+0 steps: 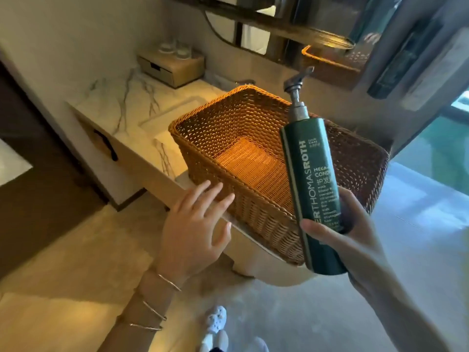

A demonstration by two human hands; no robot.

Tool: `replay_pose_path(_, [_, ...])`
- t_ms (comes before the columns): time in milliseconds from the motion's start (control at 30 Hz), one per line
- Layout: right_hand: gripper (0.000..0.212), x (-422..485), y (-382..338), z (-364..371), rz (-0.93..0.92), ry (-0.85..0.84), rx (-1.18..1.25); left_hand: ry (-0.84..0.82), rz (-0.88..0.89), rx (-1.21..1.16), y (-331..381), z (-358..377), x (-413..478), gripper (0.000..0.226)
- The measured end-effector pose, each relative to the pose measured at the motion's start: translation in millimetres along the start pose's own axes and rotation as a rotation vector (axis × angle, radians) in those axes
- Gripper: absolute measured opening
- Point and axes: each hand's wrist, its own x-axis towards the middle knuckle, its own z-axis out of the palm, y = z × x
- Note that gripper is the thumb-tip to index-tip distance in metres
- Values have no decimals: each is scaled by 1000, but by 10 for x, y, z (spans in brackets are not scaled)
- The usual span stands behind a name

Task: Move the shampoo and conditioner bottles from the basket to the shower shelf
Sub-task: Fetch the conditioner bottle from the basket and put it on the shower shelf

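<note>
A tall dark green conditioner bottle [311, 179] with a silver pump stands nearly upright in the air, in front of the basket's near right side. My right hand [355, 232] grips its lower half, thumb across the front. The brown wicker basket [203, 158] sits on the marble counter and shows only its woven floor inside. My left hand [195, 224] lies with straight fingers against the basket's near left rim. No shower shelf is in view.
The marble vanity counter [121, 102] runs back left, with a small drawer box [172, 67] carrying glasses on it. A mirror [253, 29] hangs behind the basket. A glass partition [418, 62] stands at the right. My white shoe [215, 323] is on the beige floor below.
</note>
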Motion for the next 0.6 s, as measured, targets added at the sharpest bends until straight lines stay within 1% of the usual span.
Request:
replay_pose_path(100, [72, -350, 188, 22, -22, -36, -36, -42, -33, 44, 203, 6, -502, 51])
replay_pose_path(200, [72, -665, 414, 106, -3, -112, -67, -99, -98, 121, 355, -20, -1035, 50])
replay_pose_path(367, [66, -1079, 702, 340, 42, -300, -146, -126, -349, 161, 521, -191, -1902, 49])
replay_pose_path(467, [65, -1215, 711, 557, 7, -418, -193, -99, -435, 190, 511, -363, -2278, 47])
replay_pose_path(600, [61, -1325, 575, 938, -81, -554, -190, -5, -553, 233, 464, -644, -2707, 47])
